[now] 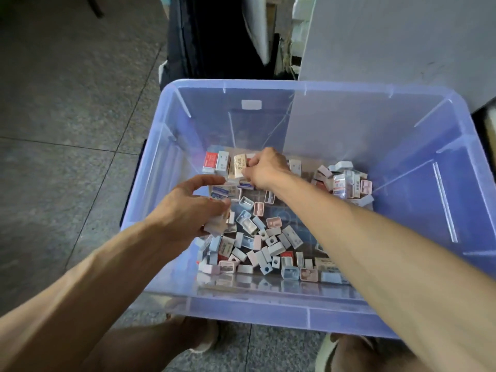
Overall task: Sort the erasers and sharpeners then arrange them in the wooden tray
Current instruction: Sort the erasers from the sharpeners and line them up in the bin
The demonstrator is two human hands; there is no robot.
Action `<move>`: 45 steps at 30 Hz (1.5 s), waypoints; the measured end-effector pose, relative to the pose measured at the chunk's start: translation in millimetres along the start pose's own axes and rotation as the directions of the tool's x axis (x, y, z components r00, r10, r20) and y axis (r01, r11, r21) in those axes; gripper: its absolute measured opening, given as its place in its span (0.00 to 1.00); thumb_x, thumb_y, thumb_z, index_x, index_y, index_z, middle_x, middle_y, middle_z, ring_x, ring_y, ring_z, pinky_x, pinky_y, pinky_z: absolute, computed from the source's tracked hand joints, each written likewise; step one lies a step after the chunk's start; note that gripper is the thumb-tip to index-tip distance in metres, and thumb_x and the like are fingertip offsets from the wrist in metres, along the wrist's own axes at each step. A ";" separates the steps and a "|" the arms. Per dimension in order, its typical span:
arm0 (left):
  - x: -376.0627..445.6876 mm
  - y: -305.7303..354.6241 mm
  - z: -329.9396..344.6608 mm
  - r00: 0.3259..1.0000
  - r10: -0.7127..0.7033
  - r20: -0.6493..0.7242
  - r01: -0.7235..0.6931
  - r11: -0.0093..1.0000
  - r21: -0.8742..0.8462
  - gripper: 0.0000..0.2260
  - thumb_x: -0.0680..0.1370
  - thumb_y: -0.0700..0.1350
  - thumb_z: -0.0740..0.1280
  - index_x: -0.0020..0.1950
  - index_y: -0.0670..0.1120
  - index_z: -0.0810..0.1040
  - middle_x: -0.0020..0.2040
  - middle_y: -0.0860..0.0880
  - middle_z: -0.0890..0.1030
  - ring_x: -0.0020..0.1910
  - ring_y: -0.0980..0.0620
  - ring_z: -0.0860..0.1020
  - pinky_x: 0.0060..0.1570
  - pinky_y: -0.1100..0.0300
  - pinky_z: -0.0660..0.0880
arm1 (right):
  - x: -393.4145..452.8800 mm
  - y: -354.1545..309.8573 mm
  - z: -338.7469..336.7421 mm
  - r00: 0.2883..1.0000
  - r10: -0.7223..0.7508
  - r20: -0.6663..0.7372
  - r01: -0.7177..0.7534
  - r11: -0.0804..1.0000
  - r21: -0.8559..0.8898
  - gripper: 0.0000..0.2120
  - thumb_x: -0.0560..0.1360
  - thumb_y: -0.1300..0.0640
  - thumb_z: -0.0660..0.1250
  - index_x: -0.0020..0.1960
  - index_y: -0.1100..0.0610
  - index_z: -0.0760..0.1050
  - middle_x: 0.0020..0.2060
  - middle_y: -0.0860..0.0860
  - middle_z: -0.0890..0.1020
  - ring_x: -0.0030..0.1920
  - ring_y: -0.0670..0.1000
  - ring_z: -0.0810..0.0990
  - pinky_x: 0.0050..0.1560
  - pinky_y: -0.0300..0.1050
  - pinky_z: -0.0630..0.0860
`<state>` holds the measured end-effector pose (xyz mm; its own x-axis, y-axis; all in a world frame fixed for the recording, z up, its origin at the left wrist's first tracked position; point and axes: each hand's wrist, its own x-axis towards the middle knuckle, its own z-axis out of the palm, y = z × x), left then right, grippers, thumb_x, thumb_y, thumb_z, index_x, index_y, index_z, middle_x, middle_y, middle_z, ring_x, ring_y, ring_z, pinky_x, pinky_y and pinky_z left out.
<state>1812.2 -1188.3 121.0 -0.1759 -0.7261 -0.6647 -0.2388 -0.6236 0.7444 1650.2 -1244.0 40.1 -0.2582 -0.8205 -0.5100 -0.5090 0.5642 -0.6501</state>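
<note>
A translucent blue plastic bin [418,167] on the floor holds several wrapped erasers and small pastel sharpeners [271,237] in a loose heap. A row of erasers [222,163] stands on end at the bin's far left. My right hand [264,169] reaches in and pinches a beige wrapped eraser [239,165] at the end of that row. My left hand [188,210] hovers lower left, curled around a few whitish erasers [216,225]. No wooden tray is in view.
Another clump of erasers and sharpeners [346,182] lies at the bin's right. The bin stands on grey tiled floor [67,130]. A grey panel [402,36] and dark clutter [214,36] rise behind it. My feet [338,353] are at the near rim.
</note>
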 end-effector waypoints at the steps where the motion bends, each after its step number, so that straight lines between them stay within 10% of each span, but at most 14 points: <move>1: 0.2 1.4 -0.2 1.000 -0.004 -0.006 0.004 1.000 -0.004 0.15 0.76 0.35 0.70 0.59 0.50 0.78 0.39 0.42 0.80 0.37 0.47 0.75 0.43 0.52 0.71 | 2.6 -1.8 5.0 1.000 0.012 -0.004 -0.012 1.000 0.001 0.11 0.75 0.61 0.73 0.57 0.59 0.79 0.50 0.55 0.85 0.48 0.54 0.85 0.46 0.45 0.82; 7: -0.8 8.8 0.4 0.999 -0.034 0.012 0.035 0.995 -0.092 0.16 0.76 0.34 0.69 0.61 0.48 0.77 0.39 0.44 0.81 0.30 0.51 0.75 0.30 0.59 0.74 | -2.1 -2.3 6.6 0.985 -0.170 0.004 0.165 0.948 -0.272 0.07 0.72 0.58 0.75 0.48 0.59 0.82 0.45 0.53 0.84 0.42 0.52 0.83 0.32 0.40 0.74; 15: -1.0 10.5 -0.6 1.000 -0.023 0.017 0.024 0.995 -0.092 0.16 0.76 0.34 0.70 0.61 0.49 0.78 0.40 0.44 0.82 0.33 0.50 0.77 0.32 0.58 0.75 | -2.3 -8.3 -5.3 0.940 -0.332 0.083 0.333 0.835 -0.438 0.08 0.74 0.54 0.75 0.51 0.55 0.81 0.54 0.52 0.85 0.45 0.52 0.81 0.40 0.42 0.75; 19: -0.4 11.0 0.1 1.000 -0.015 0.014 0.016 0.997 -0.076 0.16 0.76 0.34 0.70 0.60 0.49 0.79 0.41 0.44 0.82 0.36 0.48 0.76 0.34 0.57 0.76 | -10.9 -10.6 -22.6 0.965 -0.256 0.052 0.260 0.962 -0.085 0.09 0.79 0.58 0.66 0.44 0.59 0.82 0.41 0.53 0.85 0.37 0.50 0.81 0.34 0.39 0.72; 22: -0.4 12.4 1.5 1.000 -0.017 0.020 0.019 0.996 -0.083 0.16 0.76 0.34 0.70 0.60 0.49 0.79 0.40 0.45 0.82 0.33 0.50 0.76 0.32 0.58 0.75 | -33.4 -9.2 -40.4 0.926 -0.154 0.345 0.026 0.937 0.348 0.11 0.78 0.56 0.67 0.50 0.64 0.82 0.38 0.55 0.85 0.34 0.50 0.81 0.35 0.41 0.77; 25: -0.3 14.1 3.8 0.999 -0.029 0.037 0.033 0.994 -0.103 0.17 0.76 0.33 0.69 0.61 0.48 0.77 0.36 0.47 0.81 0.32 0.52 0.75 0.35 0.57 0.75 | -50.2 -2.0 -45.1 0.836 -0.193 0.513 -0.049 0.906 0.420 0.09 0.77 0.60 0.70 0.54 0.65 0.79 0.40 0.58 0.85 0.35 0.51 0.83 0.36 0.41 0.79; 29: -1.1 14.1 6.2 0.997 -0.066 0.028 0.068 0.994 -0.090 0.20 0.75 0.33 0.70 0.64 0.49 0.72 0.44 0.42 0.82 0.37 0.50 0.79 0.37 0.56 0.78 | -46.3 -0.5 -48.5 0.888 -0.141 0.438 -0.071 0.898 0.434 0.05 0.81 0.60 0.66 0.53 0.62 0.78 0.38 0.58 0.86 0.33 0.51 0.84 0.34 0.40 0.79; 33: -0.6 14.1 6.5 0.998 -0.049 0.027 0.050 0.998 -0.029 0.03 0.75 0.35 0.70 0.47 0.40 0.78 0.43 0.43 0.82 0.36 0.52 0.79 0.36 0.59 0.76 | -28.1 10.4 -51.5 0.985 0.007 0.172 -0.058 0.953 0.296 0.04 0.78 0.63 0.66 0.50 0.63 0.79 0.36 0.56 0.85 0.32 0.49 0.83 0.35 0.40 0.80; 45: 4.7 10.5 3.3 0.998 -0.043 0.035 0.042 0.999 0.007 0.06 0.75 0.37 0.71 0.51 0.40 0.81 0.40 0.47 0.82 0.34 0.54 0.79 0.34 0.61 0.75 | -7.1 6.4 -14.9 0.991 0.050 -0.126 -0.020 0.972 0.232 0.05 0.73 0.62 0.75 0.45 0.56 0.79 0.38 0.54 0.85 0.37 0.50 0.85 0.43 0.44 0.83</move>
<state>1805.8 -1197.3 125.5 -0.1985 -0.6884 -0.6976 -0.2528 -0.6518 0.7151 1636.6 -1235.9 48.0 -0.3849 -0.7962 -0.4669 -0.2990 0.5861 -0.7531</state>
